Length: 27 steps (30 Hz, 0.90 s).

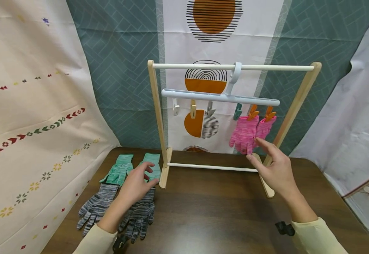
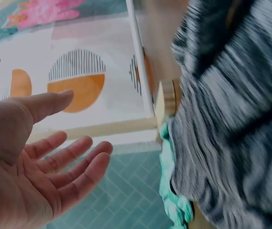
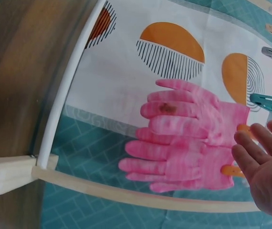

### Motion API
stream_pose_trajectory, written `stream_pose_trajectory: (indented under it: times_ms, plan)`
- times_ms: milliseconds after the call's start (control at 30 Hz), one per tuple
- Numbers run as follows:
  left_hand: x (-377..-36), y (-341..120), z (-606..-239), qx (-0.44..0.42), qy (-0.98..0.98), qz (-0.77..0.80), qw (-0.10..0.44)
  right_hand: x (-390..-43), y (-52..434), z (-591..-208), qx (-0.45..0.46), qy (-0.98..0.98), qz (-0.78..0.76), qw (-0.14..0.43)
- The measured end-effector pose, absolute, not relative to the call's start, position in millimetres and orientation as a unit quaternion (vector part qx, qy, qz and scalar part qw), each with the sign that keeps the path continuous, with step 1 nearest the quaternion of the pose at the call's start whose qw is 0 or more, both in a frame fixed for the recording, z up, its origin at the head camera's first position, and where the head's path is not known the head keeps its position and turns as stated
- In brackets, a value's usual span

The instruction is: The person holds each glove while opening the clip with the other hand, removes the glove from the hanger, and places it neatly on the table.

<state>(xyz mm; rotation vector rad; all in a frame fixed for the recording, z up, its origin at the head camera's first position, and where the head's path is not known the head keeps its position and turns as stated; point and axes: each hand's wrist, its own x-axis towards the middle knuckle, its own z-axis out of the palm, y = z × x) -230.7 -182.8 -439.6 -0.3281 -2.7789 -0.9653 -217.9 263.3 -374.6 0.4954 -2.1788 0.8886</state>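
Two pink gloves (image 1: 244, 135) hang from a pale blue hanger (image 1: 197, 95), held by orange clips (image 1: 253, 112). My right hand (image 1: 274, 169) is just below and right of them, thumb and fingers apart, holding nothing; whether it touches the gloves I cannot tell. In the right wrist view the gloves (image 3: 179, 157) hang fingers down, one with a brown spot on a finger. My left hand (image 1: 137, 185) is over the left of the table, fingers loosely bent and nothing in them. Beneath it lie mint green gloves (image 1: 121, 169) and grey-black striped gloves (image 1: 97, 206), partly hidden by the arm.
A wooden rack (image 1: 155, 106) with white rods carries the hanger. Unused clips hang along it: white (image 1: 176, 107), beige (image 1: 193, 109), grey (image 1: 210, 109) and teal (image 1: 237, 112). Patterned cloths (image 1: 118, 70) surround the brown table (image 1: 203, 204) at the back and sides.
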Motion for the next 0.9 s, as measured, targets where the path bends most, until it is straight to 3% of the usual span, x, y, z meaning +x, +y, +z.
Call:
stream_pose_trajectory:
  times_ms: [900]
  plan:
    - [-253.7, -94.6, -418.3, -0.209, -0.874, -0.425, 0.107, -233.1, 276.1, -340.1, 0.171, -0.834, 0.370, 0.373]
